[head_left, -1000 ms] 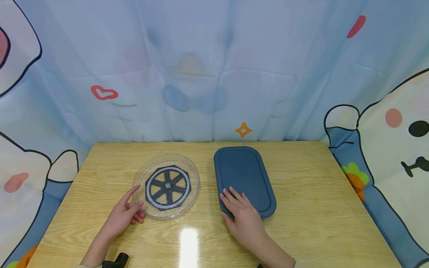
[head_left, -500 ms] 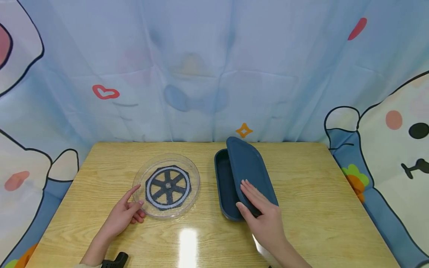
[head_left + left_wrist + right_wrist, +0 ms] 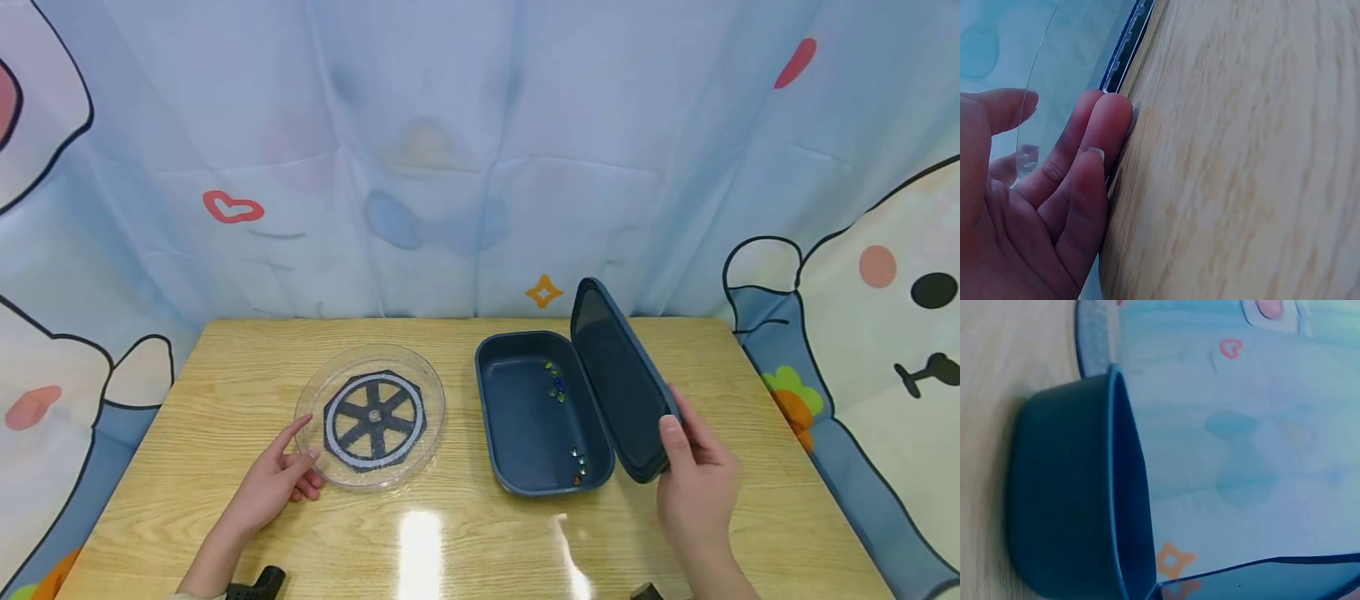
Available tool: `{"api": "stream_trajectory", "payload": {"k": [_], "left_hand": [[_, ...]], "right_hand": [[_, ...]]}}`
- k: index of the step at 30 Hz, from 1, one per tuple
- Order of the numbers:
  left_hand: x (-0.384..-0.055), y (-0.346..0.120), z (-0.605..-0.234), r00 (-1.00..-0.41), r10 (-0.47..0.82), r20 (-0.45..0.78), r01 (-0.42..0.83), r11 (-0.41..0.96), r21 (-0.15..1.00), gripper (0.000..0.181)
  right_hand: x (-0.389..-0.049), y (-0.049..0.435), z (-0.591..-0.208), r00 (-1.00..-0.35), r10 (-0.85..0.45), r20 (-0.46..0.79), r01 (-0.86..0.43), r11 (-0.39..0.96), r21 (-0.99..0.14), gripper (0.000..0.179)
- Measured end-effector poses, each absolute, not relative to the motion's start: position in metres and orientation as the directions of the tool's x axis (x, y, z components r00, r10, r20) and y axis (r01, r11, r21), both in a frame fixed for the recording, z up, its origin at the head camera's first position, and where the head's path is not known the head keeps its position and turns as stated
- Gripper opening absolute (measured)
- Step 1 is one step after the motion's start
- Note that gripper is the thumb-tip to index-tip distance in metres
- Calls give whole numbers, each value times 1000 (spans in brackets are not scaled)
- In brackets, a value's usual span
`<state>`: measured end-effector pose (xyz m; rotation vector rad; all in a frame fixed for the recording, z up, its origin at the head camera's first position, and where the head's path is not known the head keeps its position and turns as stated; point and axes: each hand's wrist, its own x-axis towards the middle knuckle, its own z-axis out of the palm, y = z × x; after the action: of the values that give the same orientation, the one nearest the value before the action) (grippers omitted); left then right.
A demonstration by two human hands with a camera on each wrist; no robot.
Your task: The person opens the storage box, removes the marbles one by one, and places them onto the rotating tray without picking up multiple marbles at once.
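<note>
My left hand (image 3: 273, 479) holds the near-left edge of a clear round dish (image 3: 435, 421), its index finger on the rim. The dish's wall shows behind the fingers (image 3: 1107, 128) in the left wrist view. In the dish is a dark octagonal piece with a pale ring and several spokes (image 3: 377, 437). My right hand (image 3: 697, 483) grips the dark blue lid (image 3: 618, 379) by its near right side, thumb on the inner face. The lid stands steeply tilted beside the uncovered blue rectangular box (image 3: 517, 425). Several small glass beads (image 3: 557, 385) lie along the box's right side, some near its front corner.
Both containers stand on a wooden table (image 3: 480, 542), the dish left of the box. A light blue patterned curtain (image 3: 450, 167) hangs behind the table's far edge and along both sides. A black wrist device (image 3: 258, 583) sits on the left wrist.
The right hand has lifted the lid off the box and swung it right and upright, uncovering the inside and the beads. The left hand and the dish have stayed in place.
</note>
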<state>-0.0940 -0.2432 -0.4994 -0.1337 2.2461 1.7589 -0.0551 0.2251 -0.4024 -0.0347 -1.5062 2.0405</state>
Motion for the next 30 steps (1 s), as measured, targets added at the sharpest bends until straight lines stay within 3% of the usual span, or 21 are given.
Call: {"api": "stream_trajectory", "payload": {"k": [7, 13, 17, 24, 30], "left_hand": [[-93, -243, -500, -955, 95, -281, -250, 254, 934, 64], [-93, -242, -500, -957, 88, -276, -244, 267, 932, 63], [-94, -242, -499, -957, 83, -278, -247, 272, 930, 63], [-93, -242, -499, -954, 78, -288, -259, 266, 929, 64], [-94, -243, -497, -955, 89, -283, -253, 254, 933, 64]], "right_hand": [[-67, 261, -403, -812, 580, 64, -442, -539, -717, 44], [-73, 296, -423, -810, 582, -75, -438, -684, -583, 39], [-76, 316, -440, -793, 594, -137, -422, -696, -581, 37], [-72, 346, -461, -726, 630, -277, -244, -612, -752, 35], [-67, 356, -472, -693, 645, -321, -113, -537, -836, 31]]}}
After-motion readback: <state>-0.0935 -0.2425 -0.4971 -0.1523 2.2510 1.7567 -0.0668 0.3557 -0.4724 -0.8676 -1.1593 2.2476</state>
